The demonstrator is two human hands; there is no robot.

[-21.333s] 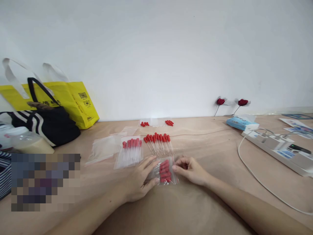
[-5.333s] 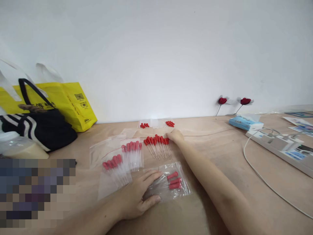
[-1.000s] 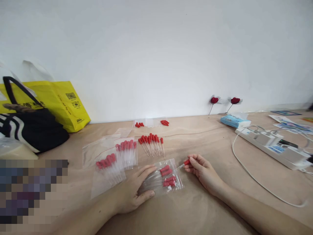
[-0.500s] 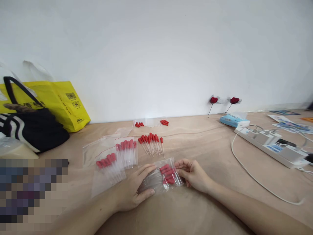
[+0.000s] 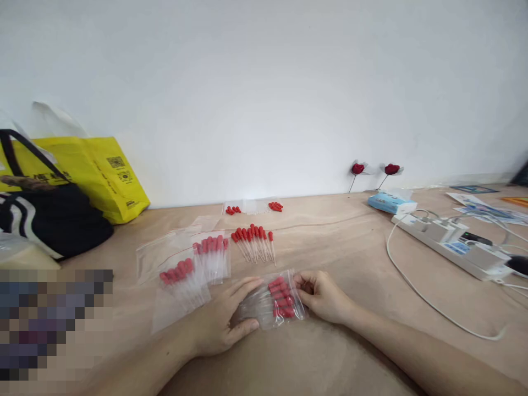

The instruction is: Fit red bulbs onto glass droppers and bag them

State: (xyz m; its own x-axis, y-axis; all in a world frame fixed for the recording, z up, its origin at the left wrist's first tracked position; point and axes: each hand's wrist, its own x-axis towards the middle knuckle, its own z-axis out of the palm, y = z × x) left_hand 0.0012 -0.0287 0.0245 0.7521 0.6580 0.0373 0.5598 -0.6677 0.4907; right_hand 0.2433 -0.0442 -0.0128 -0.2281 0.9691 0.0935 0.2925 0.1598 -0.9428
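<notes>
A clear plastic bag (image 5: 270, 302) lies on the table in front of me, with several red-topped droppers inside, their red ends toward the right. My left hand (image 5: 231, 319) rests at the bag's left end, fingers and thumb spread around it. At the right edge of the bag, my right hand (image 5: 322, 294) pinches the plastic between thumb and fingers. Loose red-topped droppers (image 5: 253, 236) lie fanned just beyond the bag. To the left are two more filled bags, a nearer one (image 5: 179, 280) and a farther one (image 5: 212, 258).
Another bag with red tops (image 5: 253, 207) lies near the wall. A white power strip (image 5: 449, 247) with cables and a blue tissue pack (image 5: 391, 203) are at right. A yellow bag (image 5: 99, 176) and a black bag (image 5: 61, 220) stand at left.
The red tops inside the bag have spread into a more even column. My right hand's fingers have drawn closer together at the bag's edge. The view has shifted slightly.
</notes>
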